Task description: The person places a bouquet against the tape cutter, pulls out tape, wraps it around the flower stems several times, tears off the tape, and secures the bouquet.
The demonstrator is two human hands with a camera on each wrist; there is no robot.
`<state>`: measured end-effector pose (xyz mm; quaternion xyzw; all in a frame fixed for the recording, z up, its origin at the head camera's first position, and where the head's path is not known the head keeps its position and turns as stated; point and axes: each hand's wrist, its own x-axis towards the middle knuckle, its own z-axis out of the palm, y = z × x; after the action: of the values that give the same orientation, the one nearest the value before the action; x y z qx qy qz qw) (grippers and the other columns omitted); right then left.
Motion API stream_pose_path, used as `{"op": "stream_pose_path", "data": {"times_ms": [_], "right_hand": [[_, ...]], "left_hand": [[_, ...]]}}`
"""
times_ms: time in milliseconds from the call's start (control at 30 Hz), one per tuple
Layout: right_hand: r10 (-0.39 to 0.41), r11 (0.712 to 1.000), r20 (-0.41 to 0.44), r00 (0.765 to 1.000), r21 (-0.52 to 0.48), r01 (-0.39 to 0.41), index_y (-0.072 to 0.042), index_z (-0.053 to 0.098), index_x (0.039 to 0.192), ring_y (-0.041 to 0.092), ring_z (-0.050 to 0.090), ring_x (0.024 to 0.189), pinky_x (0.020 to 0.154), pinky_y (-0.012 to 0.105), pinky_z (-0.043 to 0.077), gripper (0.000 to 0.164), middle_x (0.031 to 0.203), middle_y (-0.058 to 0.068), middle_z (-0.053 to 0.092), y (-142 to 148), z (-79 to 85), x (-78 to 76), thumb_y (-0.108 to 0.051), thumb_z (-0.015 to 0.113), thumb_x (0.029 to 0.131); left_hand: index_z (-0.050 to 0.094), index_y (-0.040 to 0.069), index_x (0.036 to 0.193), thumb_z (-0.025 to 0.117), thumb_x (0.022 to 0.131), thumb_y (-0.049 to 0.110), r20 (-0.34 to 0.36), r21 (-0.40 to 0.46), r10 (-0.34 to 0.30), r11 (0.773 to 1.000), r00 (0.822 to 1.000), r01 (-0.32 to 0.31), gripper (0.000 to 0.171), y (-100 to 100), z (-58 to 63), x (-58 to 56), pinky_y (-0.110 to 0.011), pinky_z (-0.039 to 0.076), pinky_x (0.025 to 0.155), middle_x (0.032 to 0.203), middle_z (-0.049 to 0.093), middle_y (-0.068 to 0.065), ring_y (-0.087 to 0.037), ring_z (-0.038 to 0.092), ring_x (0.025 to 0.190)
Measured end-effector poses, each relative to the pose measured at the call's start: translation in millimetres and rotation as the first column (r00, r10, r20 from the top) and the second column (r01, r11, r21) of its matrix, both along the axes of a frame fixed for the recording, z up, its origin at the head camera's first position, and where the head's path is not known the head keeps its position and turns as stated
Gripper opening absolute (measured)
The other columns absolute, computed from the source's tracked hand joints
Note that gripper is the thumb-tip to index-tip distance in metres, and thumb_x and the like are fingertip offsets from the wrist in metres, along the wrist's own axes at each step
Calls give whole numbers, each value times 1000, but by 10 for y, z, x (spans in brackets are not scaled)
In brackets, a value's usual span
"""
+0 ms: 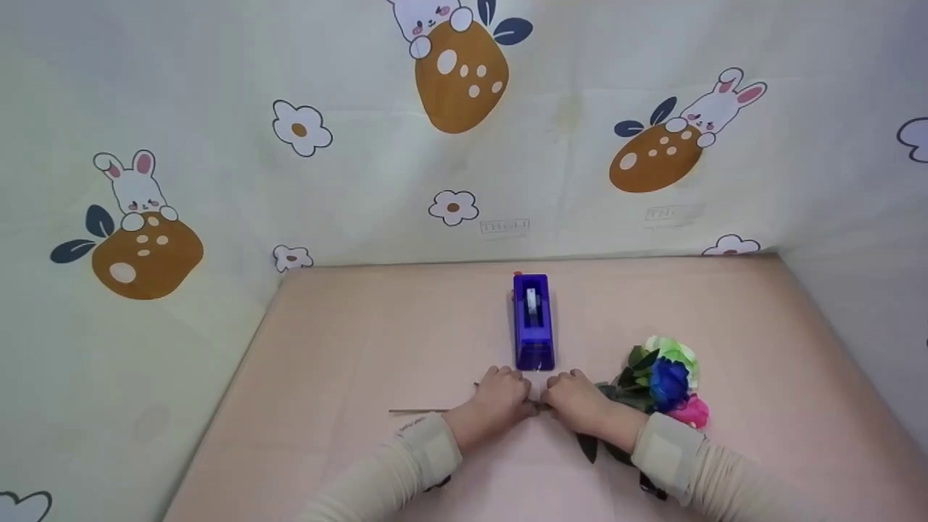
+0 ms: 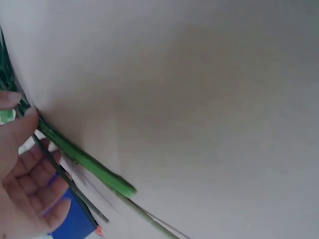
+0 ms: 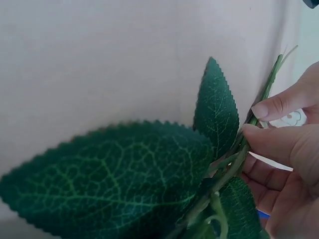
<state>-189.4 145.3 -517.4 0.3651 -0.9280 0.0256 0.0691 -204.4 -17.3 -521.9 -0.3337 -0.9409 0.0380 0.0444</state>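
In the head view my left hand (image 1: 500,399) and right hand (image 1: 576,401) are close together over the middle of the table. Between thumb and fingers, both pinch the bundled stems (image 2: 84,157) of artificial flowers. The bunch lies to the right, with a pale green bloom (image 1: 676,353), a blue bloom (image 1: 668,384) and a pink bloom (image 1: 692,412). Large serrated leaves (image 3: 109,179) fill the right wrist view below the right thumb. Free stem ends stick out past my left hand. Whether tape lies between my fingers, I cannot tell.
A blue tape dispenser (image 1: 533,319) stands just beyond both hands, its near end close to the fingers. The table (image 1: 348,333) has a plain pinkish cover. A curtain (image 1: 348,196) with rabbit and flower prints hangs behind it and along the sides.
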Motion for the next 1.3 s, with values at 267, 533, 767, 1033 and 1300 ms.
{"op": "stream_pose_path", "data": {"times_ms": [267,533,767,1033,1300], "right_hand": [[-34,999,56,998,-8,35,-10,60,64,21,51,58,53,31,33,13,62,2,52,-4,33,27,-8,72,66],[-58,996,147,987,-53,66,-9,57,66,21,52,58,52,33,37,13,63,2,51,-23,46,56,-6,69,69],[-94,995,183,979,-3,97,-7,51,69,24,53,57,55,39,41,16,62,6,53,-40,122,105,-5,67,71],[-127,992,267,955,48,118,-8,51,70,24,52,56,60,44,44,20,60,6,55,-16,189,95,-3,70,67],[-66,997,216,974,58,54,-8,62,70,18,55,60,59,33,37,10,65,3,61,67,213,114,-4,71,67]], "left_hand": [[64,13,71,67,80,37,179,90,-116,991,977,101,26,-94,-10,-67,-24,35,52,63,57,3,-11,46,56],[58,14,65,61,83,36,121,40,-147,989,982,143,29,-115,-41,-36,-25,35,51,59,54,3,-14,46,55],[57,13,69,58,84,35,151,41,-114,993,982,109,27,-84,-31,14,-26,38,50,57,53,3,-13,45,51],[56,10,83,54,89,30,264,94,-81,994,961,58,21,-60,-2,92,-24,38,47,61,52,2,-10,41,50],[62,7,67,56,87,24,448,204,-48,978,893,-51,27,-28,72,124,-19,31,46,55,45,5,-8,37,49]]}}
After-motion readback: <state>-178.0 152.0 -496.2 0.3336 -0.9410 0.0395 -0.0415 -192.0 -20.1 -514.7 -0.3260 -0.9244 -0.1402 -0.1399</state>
